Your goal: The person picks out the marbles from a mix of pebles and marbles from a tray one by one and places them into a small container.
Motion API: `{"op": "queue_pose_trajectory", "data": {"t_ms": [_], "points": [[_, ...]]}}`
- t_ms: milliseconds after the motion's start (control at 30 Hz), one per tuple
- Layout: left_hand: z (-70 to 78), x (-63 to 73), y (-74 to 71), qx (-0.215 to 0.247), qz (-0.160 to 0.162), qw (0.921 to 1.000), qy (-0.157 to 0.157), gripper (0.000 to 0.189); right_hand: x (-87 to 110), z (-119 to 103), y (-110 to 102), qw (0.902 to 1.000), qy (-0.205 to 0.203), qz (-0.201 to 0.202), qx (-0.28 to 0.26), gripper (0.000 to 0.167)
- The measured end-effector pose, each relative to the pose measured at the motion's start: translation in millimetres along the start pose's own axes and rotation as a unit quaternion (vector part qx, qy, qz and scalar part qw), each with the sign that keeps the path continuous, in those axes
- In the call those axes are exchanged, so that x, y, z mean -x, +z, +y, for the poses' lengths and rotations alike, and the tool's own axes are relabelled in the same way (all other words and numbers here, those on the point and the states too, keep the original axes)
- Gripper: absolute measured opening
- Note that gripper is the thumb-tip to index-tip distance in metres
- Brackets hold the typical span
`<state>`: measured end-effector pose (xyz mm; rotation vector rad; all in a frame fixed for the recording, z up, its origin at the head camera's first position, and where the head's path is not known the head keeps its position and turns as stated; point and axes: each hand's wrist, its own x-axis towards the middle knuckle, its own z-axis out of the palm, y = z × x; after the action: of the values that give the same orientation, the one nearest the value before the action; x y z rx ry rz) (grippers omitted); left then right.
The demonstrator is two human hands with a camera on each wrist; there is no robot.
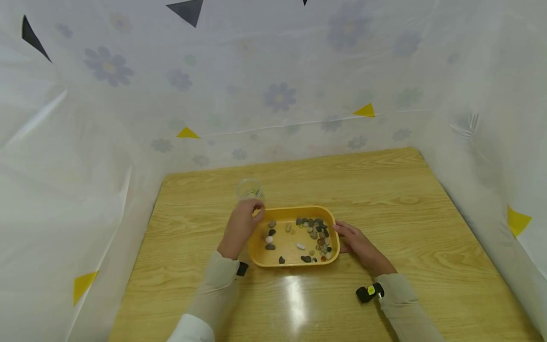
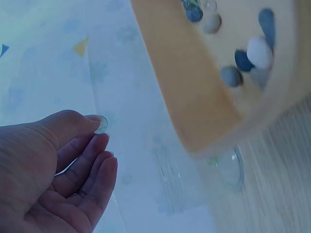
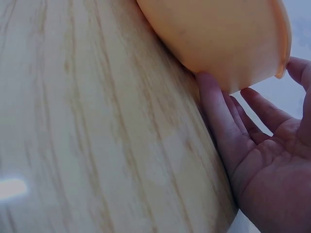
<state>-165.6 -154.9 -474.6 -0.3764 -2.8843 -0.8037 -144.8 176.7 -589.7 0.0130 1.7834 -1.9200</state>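
Observation:
My left hand [image 1: 241, 227] is over the left rim of a yellow plastic tray [image 1: 279, 264]. In the left wrist view its thumb and forefinger pinch a small clear glass marble [image 2: 101, 124], while the other fingers curl loosely below. A clear cup [image 1: 249, 186] with something green inside stands just behind the tray's left corner. My right hand [image 1: 358, 243] rests against the tray's right end, fingers near the rim and thumb low on the wall. In the right wrist view those fingers are spread and fairly straight against the tray's outer wall [image 3: 223, 43].
Inside the tray, mixed pebbles and glass beads [image 1: 318, 232] crowd the right side. A short column of stones [image 1: 269, 240] lies at the left, with a white pebble [image 1: 301, 246] near the middle. White patterned sheets [image 1: 278, 71] enclose the wooden table [image 1: 384, 190].

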Motion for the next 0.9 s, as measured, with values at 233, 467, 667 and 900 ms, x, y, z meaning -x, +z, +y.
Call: {"op": "queue_pose_trajectory", "data": {"t_ms": [233, 467, 667, 900], "points": [[-22.8, -2.5, -11.0, -0.004, 0.02, 0.9993, -0.031, 0.013, 0.0, 0.6, 0.0, 0.9999, 0.008, 0.008, 0.004, 0.061], [-41.6, -6.9, -11.7, 0.003, 0.044, 0.9983, -0.039, 0.019, 0.3, 0.2, 1.3, 0.9997, 0.014, 0.017, 0.003, 0.061], [-52.8, -13.0, -6.9, -0.007, 0.049, 0.9977, -0.046, 0.017, 1.1, 0.0, 1.7, 0.9998, 0.008, 0.014, 0.015, 0.061], [-60.2, -23.5, 0.1, 0.001, 0.048, 0.9977, -0.049, 0.021, 2.6, -0.8, 0.2, 0.9998, 0.006, 0.006, 0.017, 0.06]]}}
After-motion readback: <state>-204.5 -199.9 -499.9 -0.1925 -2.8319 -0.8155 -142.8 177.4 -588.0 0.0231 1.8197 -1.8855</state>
